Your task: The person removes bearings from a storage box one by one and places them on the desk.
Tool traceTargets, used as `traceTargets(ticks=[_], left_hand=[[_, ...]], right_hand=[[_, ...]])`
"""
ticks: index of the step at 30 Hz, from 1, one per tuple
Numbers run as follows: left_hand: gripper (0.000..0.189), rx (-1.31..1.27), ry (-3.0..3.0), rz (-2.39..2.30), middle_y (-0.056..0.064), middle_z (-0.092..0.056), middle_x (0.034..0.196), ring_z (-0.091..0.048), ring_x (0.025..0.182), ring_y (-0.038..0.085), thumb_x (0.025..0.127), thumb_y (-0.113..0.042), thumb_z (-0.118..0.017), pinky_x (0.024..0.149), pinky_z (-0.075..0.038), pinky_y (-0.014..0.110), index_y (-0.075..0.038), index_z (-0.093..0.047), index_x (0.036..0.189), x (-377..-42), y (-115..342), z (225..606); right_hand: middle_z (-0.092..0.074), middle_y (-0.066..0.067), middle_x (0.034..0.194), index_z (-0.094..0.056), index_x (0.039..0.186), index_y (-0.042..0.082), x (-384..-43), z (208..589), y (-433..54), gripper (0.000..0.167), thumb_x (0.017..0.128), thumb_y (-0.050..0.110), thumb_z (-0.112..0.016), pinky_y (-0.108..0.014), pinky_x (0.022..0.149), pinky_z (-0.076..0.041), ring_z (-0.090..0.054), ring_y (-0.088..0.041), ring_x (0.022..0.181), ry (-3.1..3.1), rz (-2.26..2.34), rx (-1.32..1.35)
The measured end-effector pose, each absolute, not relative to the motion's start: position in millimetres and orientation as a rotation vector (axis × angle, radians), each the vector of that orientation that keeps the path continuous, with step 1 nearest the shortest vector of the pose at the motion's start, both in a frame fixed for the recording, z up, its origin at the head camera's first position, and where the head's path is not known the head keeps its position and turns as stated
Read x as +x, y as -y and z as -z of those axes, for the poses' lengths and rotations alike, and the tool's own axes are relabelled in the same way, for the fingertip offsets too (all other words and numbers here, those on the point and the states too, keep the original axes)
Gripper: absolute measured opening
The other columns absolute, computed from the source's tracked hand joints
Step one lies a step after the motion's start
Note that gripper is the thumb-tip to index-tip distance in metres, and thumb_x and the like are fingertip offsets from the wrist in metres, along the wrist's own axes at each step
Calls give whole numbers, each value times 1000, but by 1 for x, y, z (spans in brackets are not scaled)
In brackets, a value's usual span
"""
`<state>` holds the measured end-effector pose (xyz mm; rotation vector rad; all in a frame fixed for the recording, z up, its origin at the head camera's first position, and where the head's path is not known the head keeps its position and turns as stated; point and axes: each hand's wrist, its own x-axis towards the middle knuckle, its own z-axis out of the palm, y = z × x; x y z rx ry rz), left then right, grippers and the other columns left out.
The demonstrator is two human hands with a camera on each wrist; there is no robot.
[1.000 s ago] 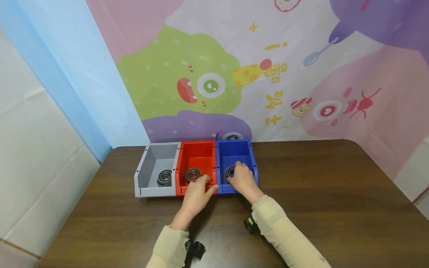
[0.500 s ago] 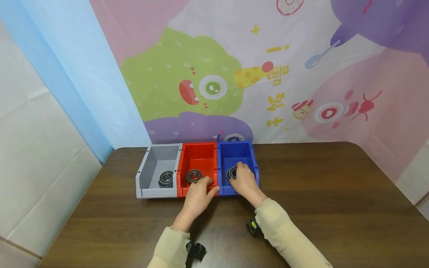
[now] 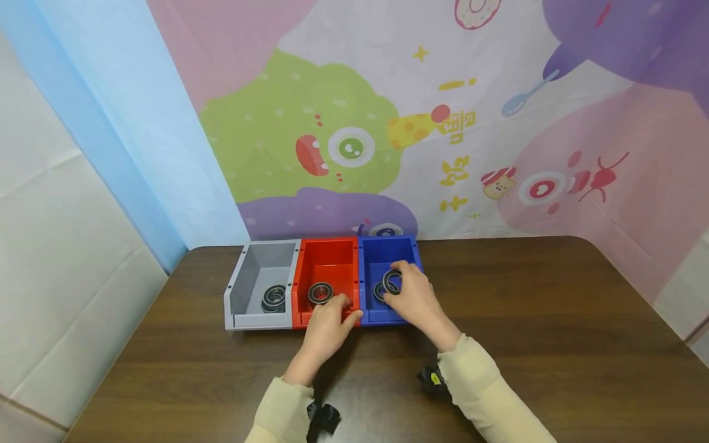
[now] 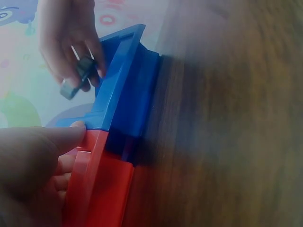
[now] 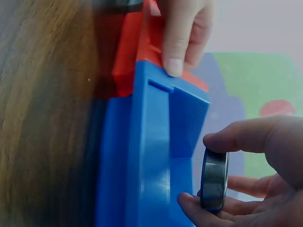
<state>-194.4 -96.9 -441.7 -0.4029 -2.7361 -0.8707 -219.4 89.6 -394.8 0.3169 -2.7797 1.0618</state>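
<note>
My right hand [image 3: 416,299] pinches a ball bearing [image 5: 214,179] between thumb and fingers, tilted on edge above the blue bin [image 3: 388,317]. Below it, a second bearing [image 3: 378,293] lies in that bin, partly covered in the head view. With its thumb on the front rim where red meets blue, my left hand [image 3: 325,326] grips the red bin [image 3: 329,251]; its other fingers curl inside the wall. Another bearing [image 3: 311,294] lies in the red bin, left of those fingers.
A grey bin [image 3: 257,320] adjoins the red one on the left, with stacked bearings [image 3: 266,298] near its front. All three bins stand in a row on the brown wooden table [image 3: 526,320]. Behind rises a cartoon-printed curtain [image 3: 432,172].
My right hand has lifted a bearing out of the blue bin and drawn slightly back to the right, uncovering another bearing beneath. The left hand keeps its place on the red bin.
</note>
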Motion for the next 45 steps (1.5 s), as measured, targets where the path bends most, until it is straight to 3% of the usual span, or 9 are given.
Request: traceTargets(ticks=[4,12,24,45], left_hand=[[19,-417,2732,864,7,-65,84,-60,79,24,89,-23,-71,76,-44,40,-5,-63,93,-194,97,441],[20,-405,2733,853,7,-64,83,-60,79,24,89,-23,-71,76,-44,40,-6,-62,93,-194,97,442],[19,-427,2722,849,5,-62,79,-58,77,23,89,-22,-71,74,-42,39,-6,-61,90,-194,97,440],[19,-420,2746,836,5,-61,79,-58,77,23,90,-23,-70,74,-42,39,-7,-61,91,-194,96,442]], right_hand=[[-58,-21,119,-57,125,-2,-212,389,-94,55,77,12,-78,-54,91,-46,-59,-36,105,2763,-1053,341],[-58,-15,105,-63,118,4,-193,385,-101,50,74,19,-82,-41,73,-47,-54,-24,82,2771,-1058,374],[-52,-9,95,-59,104,5,-173,386,-119,46,70,21,-85,-41,70,-49,-57,-24,78,2902,-907,365],[-50,-8,88,-55,101,2,-168,377,-146,49,68,20,-86,-38,65,-47,-52,-22,73,3158,-783,487]])
